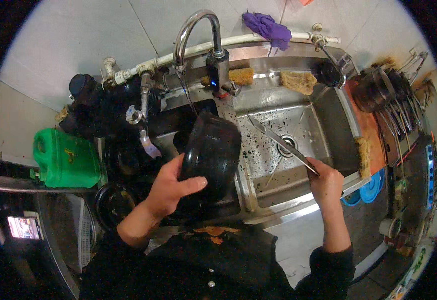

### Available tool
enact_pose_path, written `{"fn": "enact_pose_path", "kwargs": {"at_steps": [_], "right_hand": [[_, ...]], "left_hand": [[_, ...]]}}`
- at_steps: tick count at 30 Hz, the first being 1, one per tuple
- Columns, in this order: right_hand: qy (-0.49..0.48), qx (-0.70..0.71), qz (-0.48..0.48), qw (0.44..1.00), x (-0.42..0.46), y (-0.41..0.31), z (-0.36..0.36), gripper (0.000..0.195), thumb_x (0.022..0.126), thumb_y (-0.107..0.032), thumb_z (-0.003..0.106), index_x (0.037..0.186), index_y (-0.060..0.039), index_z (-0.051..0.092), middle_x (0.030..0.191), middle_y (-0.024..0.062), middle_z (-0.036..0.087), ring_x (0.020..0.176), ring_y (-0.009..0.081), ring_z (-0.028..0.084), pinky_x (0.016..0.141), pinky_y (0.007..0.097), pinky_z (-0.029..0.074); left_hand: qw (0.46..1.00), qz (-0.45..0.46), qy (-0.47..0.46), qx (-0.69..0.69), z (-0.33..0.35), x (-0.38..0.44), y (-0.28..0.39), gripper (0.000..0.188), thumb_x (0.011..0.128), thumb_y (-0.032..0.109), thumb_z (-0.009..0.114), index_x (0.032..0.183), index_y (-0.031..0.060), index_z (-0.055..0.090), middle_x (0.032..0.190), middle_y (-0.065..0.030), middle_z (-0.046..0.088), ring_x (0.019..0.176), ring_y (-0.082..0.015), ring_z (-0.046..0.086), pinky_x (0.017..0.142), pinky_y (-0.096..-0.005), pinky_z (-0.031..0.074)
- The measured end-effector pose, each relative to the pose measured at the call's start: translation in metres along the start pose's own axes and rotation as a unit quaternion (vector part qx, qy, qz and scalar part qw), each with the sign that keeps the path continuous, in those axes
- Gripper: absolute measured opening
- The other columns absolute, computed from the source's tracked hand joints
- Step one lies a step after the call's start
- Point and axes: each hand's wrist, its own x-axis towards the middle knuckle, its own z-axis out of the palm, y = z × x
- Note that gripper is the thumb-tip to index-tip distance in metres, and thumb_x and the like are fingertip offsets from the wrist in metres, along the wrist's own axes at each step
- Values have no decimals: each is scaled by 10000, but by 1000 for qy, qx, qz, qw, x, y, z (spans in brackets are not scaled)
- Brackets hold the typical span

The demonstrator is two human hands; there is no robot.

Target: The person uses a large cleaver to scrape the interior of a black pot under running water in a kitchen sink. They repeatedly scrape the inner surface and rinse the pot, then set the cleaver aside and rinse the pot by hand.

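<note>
My left hand (175, 189) grips a shiny black pot or bowl (212, 153), tilted on its side over the left sink basin. Water runs from the curved chrome faucet (218, 32) just behind its upper edge. In my right hand (325, 180) is a long, flat metal utensil (278, 140), perhaps a knife; its tip points up and left over the right steel sink basin (319, 138). Small dark bits are scattered on that basin's floor around the drain (286, 145). What the black vessel contains is hidden from view.
Sponges (298, 82) lie along the sink's back ledge. A purple cloth (269, 30) hangs on the white pipe (241, 39). On the left stands a green jerrycan (68, 159) beside dark pans (117, 202). Pans and metal utensils (381, 92) crowd the right side above blue plastic lids (370, 189).
</note>
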Motion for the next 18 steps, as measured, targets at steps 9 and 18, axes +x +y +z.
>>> {"fn": "enact_pose_path", "kwargs": {"at_steps": [9, 18], "right_hand": [[62, 41, -99, 992, -13, 1, 3, 402, 628, 5, 656, 993, -161, 685, 800, 121, 675, 677, 284, 653, 596, 375, 514], [104, 44, -149, 982, -19, 2, -4, 457, 579, 21, 654, 1003, -149, 678, 724, 102, 652, 609, 289, 622, 543, 384, 487]], "left_hand": [[987, -103, 45, -118, -2, 34, 14, 350, 814, 106, 620, 1142, 0, 561, 1029, -98, 643, 907, -221, 635, 829, -361, 513], [997, -56, 37, 24, 2, 28, 16, 365, 767, 70, 680, 1107, -1, 568, 966, -57, 644, 850, -146, 611, 791, -296, 484]]}}
